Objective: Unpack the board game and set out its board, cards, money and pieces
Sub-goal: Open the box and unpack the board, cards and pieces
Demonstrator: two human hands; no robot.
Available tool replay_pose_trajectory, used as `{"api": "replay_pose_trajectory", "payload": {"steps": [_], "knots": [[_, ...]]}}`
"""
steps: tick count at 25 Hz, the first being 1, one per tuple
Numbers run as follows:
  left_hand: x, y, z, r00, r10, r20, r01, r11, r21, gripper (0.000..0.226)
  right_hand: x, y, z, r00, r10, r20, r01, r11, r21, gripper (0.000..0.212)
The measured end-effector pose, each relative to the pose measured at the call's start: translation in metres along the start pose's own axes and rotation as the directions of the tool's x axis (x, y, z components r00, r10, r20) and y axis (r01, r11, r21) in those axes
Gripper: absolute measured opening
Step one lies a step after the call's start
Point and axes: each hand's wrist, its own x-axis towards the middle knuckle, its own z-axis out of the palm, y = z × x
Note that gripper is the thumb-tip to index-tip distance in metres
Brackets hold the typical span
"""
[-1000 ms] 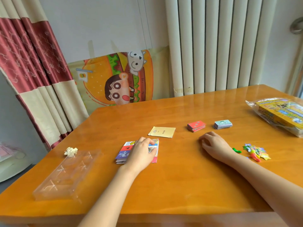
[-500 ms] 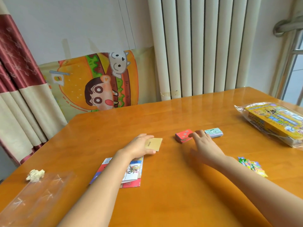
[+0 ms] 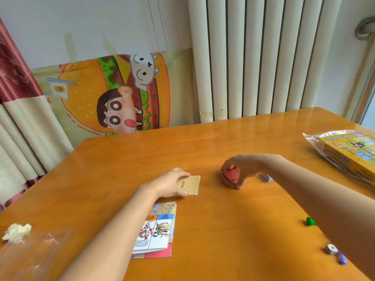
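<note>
**Right hand [image 3: 241, 169] on red card deck [image 3: 232, 176]; left hand [image 3: 170, 185] on tan card [image 3: 190, 184].**
The right-hand fingers now grip the deck and tilt it up off mid-tabletop; half a second ago it lay flat. The left hand still pinches the card just beside it. The folded board [image 3: 160, 230] lies toward the near edge.

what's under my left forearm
The folded game board lies flat on the table beneath the left forearm. Its right part with printed squares shows; the arm covers its left part. The left hand grips a tan card, the right hand a red deck.
</note>
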Motion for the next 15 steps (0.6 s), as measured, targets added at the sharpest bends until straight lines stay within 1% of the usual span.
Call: {"api": "replay_pose_trajectory", "payload": {"steps": [2, 6, 9, 11, 13, 15], "knots": [[0.001, -0.003, 0.000, 1.000, 0.003, -0.014, -0.003, 1.000, -0.007, 0.067, 0.004, 0.001, 0.000, 0.999, 0.032, -0.014, -0.032, 0.999, -0.037, 0.071], [0.004, -0.010, 0.000, 0.998, -0.045, -0.042, 0.045, 0.999, -0.012, 0.067, 0.014, 0.000, 0.003, 0.986, 0.140, 0.093, -0.131, 0.987, -0.098, 0.070], [0.003, -0.017, 0.000, 0.992, -0.106, -0.071, 0.106, 0.994, -0.002, 0.069, 0.012, -0.003, 0.005, 0.984, 0.155, 0.089, -0.140, 0.978, -0.153, 0.065], [-0.001, -0.023, 0.000, 0.983, -0.159, -0.095, 0.160, 0.987, 0.002, 0.069, 0.006, -0.009, 0.006, 0.986, 0.151, 0.071, -0.142, 0.983, -0.114, 0.064], [-0.007, -0.028, 0.001, 0.963, -0.237, -0.126, 0.241, 0.970, 0.019, 0.066, 0.001, -0.014, 0.012, 0.988, 0.147, 0.058, -0.148, 0.989, 0.017, 0.057], [-0.018, -0.035, 0.004, 0.919, -0.349, -0.182, 0.362, 0.931, 0.046, 0.063, 0.000, -0.019, 0.024, 0.993, 0.120, 0.004, -0.120, 0.985, 0.124, 0.053]]}}
